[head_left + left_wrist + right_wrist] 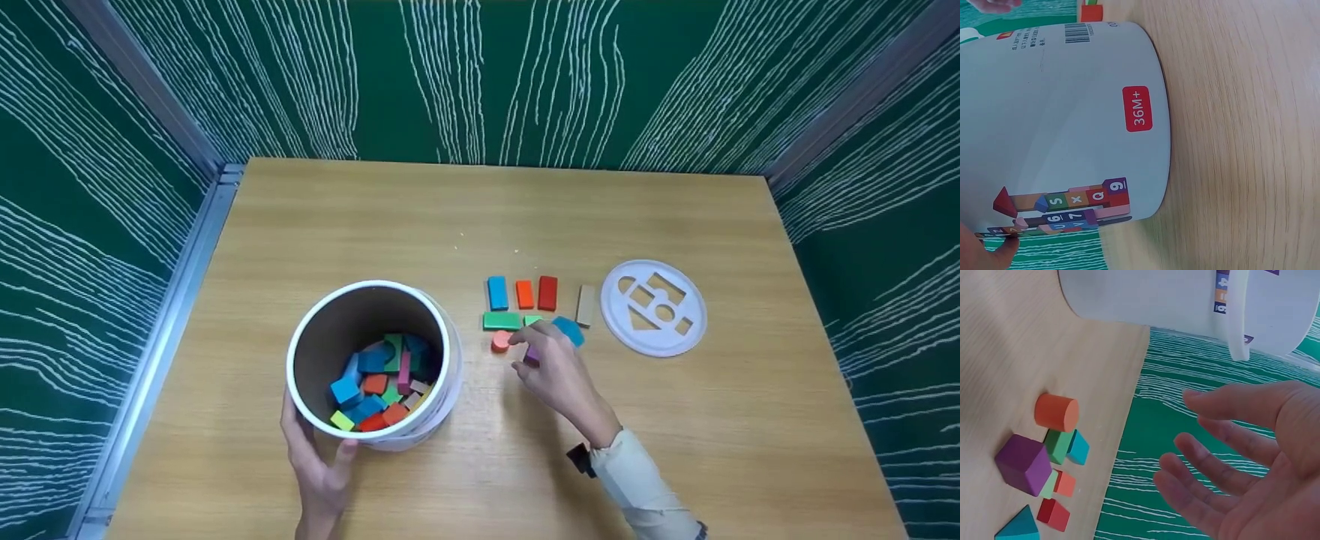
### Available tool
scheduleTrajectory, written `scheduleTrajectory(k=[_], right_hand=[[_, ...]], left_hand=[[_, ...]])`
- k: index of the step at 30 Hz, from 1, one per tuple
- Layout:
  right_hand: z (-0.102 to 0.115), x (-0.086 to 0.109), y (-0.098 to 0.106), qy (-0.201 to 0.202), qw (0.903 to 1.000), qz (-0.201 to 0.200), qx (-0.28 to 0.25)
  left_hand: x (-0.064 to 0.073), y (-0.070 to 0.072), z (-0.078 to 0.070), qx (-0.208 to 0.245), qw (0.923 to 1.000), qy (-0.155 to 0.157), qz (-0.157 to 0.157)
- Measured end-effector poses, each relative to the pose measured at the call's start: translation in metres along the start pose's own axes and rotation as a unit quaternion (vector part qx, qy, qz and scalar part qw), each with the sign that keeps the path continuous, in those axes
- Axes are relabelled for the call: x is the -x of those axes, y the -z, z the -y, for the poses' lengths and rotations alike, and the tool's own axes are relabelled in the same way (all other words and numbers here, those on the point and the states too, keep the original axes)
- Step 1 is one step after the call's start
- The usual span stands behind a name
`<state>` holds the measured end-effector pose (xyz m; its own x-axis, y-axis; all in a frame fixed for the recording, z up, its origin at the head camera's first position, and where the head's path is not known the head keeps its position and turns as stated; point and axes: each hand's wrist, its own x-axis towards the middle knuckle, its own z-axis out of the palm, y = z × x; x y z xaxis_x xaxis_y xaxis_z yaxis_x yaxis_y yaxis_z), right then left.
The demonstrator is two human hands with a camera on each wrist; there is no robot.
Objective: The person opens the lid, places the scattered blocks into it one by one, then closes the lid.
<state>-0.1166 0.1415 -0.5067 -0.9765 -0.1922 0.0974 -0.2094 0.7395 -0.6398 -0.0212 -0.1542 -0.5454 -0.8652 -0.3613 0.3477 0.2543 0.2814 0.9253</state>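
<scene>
My left hand (319, 465) holds the white toy bucket (450, 382) at its near left side, thumb by the front rim and fingers round the wall. Inside lie several coloured wooden blocks (346, 391). Over the blocks on the table hovers my right hand (555, 367), fingers loosely spread and nothing between them in the right wrist view. Below it are a purple cube (1023, 464), an orange cylinder (1057, 412) and a blue block (570, 331). From the head view, the hand partly hides the purple cube and a light green block (532, 320).
Behind the hand stand a blue block (497, 293), an orange block (524, 295), a red block (547, 293) and a plain wood block (585, 306), with a green block (501, 321) in front. The white lid (611, 319) with shaped holes lies right. Green walls surround the table (375, 217).
</scene>
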Motion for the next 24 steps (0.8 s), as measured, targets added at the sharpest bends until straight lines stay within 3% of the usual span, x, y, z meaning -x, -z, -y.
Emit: scheduleTrajectory(k=[6,14,24], right_hand=[[-0.007,0.0,-0.001,0.002,0.9998,-0.016,0.015],[-0.016,-0.002,-0.005,-0.013,0.9995,-0.009,0.029],[-0.033,-0.004,-0.014,-0.032,0.9989,-0.012,0.033]], left_hand=[[0.0,-0.001,0.004,0.017,0.9992,-0.037,-0.005],[-0.001,0.0,-0.002,0.013,0.9999,0.005,0.0],[-0.001,0.0,-0.004,0.006,0.9999,0.011,0.004]])
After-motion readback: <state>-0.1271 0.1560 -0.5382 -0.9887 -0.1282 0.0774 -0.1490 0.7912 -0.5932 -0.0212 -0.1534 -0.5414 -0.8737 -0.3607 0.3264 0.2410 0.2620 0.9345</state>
